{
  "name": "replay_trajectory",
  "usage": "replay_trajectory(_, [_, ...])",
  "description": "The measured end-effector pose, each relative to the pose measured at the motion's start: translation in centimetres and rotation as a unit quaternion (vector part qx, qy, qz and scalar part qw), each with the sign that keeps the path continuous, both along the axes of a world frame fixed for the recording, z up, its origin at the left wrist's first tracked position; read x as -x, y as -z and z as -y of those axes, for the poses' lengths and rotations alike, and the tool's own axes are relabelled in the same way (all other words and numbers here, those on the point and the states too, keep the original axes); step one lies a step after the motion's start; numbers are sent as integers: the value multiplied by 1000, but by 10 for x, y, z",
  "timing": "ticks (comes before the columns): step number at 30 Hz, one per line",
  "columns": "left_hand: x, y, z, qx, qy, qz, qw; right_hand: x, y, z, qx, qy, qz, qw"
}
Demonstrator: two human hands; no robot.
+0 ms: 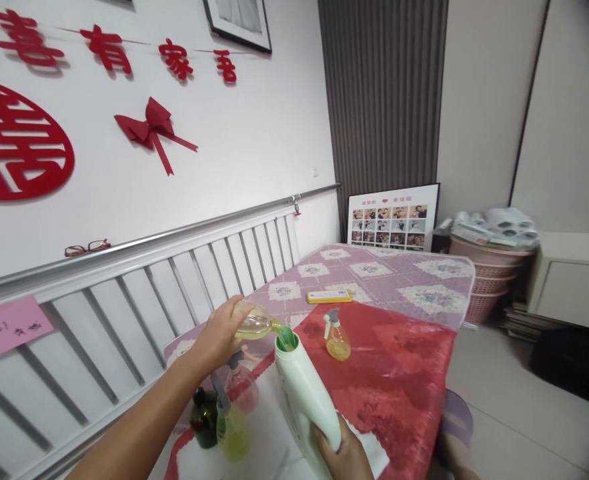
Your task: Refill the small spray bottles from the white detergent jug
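My left hand (pixel 224 331) is closed around a clear bottle (pixel 255 323) of pale yellow liquid, tipped sideways with its neck at the mouth of a pale green jug-like bottle (pixel 299 387). The green bottle leans toward it, its handle gripped by my right hand (pixel 347 455). Whether liquid is flowing I cannot tell. Below my left hand stand a pink spray bottle (pixel 245 388), a yellow-green spray bottle (pixel 234 430) and a dark green bottle (pixel 203 420). A clear spray bottle (pixel 339 343) with a little yellow liquid stands beyond the green bottle.
A red cover (pixel 394 387) lies over the patterned purple tablecloth (pixel 339 269), with a white cloth (pixel 269 433) near me. A yellow flat box (pixel 329 296) rests farther back. The white radiator (pixel 174 287) runs along the left; stacked pink baskets (pixel 489 283) stand at right.
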State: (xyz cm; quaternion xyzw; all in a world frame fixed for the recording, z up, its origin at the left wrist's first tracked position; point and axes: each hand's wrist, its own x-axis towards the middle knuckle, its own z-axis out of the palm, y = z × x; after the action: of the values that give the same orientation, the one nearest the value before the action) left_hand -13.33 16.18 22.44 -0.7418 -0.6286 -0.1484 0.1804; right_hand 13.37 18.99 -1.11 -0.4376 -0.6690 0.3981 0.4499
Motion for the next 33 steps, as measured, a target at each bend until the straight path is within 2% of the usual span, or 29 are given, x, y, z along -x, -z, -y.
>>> replay_trajectory(33, [-1, -2, 1, -8, 0, -15, 1000, 0, -1, 4, -29, -9, 9, 999])
